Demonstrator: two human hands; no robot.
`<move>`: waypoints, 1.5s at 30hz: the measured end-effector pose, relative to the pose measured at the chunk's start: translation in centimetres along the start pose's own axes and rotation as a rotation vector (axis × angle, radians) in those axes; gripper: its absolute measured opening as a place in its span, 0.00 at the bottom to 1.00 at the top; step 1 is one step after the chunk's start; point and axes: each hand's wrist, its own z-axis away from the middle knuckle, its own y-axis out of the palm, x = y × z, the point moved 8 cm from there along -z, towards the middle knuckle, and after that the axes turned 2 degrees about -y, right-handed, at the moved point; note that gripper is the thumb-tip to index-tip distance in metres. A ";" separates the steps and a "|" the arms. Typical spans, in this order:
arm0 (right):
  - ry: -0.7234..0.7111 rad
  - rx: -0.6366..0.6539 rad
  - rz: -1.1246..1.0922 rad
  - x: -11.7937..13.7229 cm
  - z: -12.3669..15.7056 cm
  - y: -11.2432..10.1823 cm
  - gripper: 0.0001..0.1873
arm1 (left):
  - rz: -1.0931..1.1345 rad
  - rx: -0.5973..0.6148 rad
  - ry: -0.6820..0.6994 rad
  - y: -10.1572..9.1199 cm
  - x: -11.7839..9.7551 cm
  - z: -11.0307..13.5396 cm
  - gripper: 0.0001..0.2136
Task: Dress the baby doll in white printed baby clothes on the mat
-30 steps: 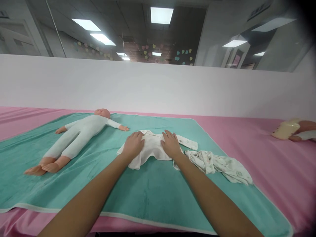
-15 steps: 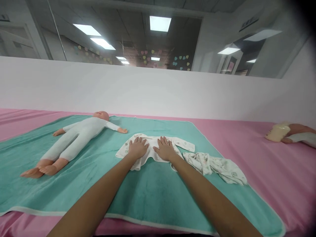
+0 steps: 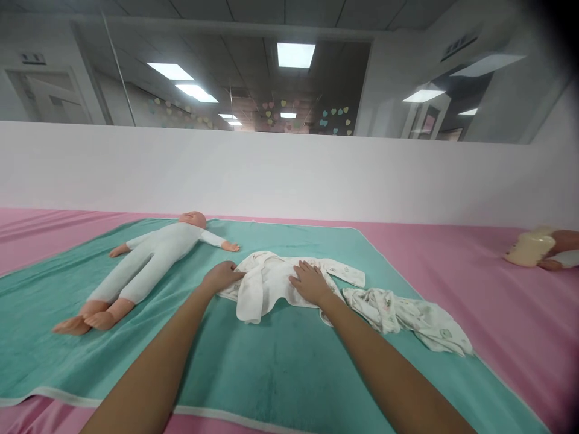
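Observation:
A white baby shirt [image 3: 275,280] with small printed figures lies spread on a green towel [image 3: 280,361], its front panels turned outward. At the shirt's left side, my left hand [image 3: 221,277] has its fingers closed on the sleeve edge; the fingertips are partly hidden by cloth. My right hand [image 3: 311,282] rests flat on the right half of the shirt, fingers stretched out. Just right of it lies a crumpled printed baby garment [image 3: 407,313], bunched along the towel's edge.
A baby doll [image 3: 158,253] in a white suit lies on its back at the left of the towel. Pink cloth [image 3: 452,259] covers the surface beneath. At far right stands a cream-coloured bottle [image 3: 529,248] beside part of another doll [image 3: 565,247]. A white wall [image 3: 289,175] runs behind.
My left hand has moved left from the middle of the shirt to its left sleeve. The left front panel now lies folded outward. My right hand stays on the shirt; the view has shifted slightly.

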 end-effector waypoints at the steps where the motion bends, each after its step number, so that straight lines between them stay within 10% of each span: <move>1: 0.000 0.003 -0.003 0.0 0.1 -0.1 0.29 | -0.038 0.009 0.015 0.2 -0.5 0.0 0.13; 4: 0.006 0.011 -0.006 0.3 0.3 -0.5 0.27 | -0.071 -0.100 -0.014 -0.8 -0.9 0.6 0.08; 12: -0.055 -0.039 0.035 1.5 1.0 -1.6 0.24 | -0.260 -0.856 -0.070 -7.1 -2.3 5.3 0.13; 20: -0.420 -0.121 0.002 6.5 2.3 -2.3 0.20 | -0.218 -0.261 0.085 -0.6 -2.5 1.3 0.15; 25: -0.447 -0.111 -0.122 8.7 3.4 -3.0 0.21 | -0.153 -0.092 0.126 1.4 -2.1 0.5 0.22; 33: -0.552 -0.111 -0.255 15.9 6.8 -2.8 0.32 | -0.270 -0.311 0.139 -0.3 -1.4 1.0 0.14; 41: -0.278 -0.198 -0.484 12.3 5.3 -3.3 0.10 | -0.274 -0.705 0.120 -3.9 -2.4 3.5 0.12; 45: -0.141 -0.186 -0.750 11.1 4.8 -3.0 0.06 | -0.209 -0.658 -0.021 -3.8 -0.4 2.9 0.13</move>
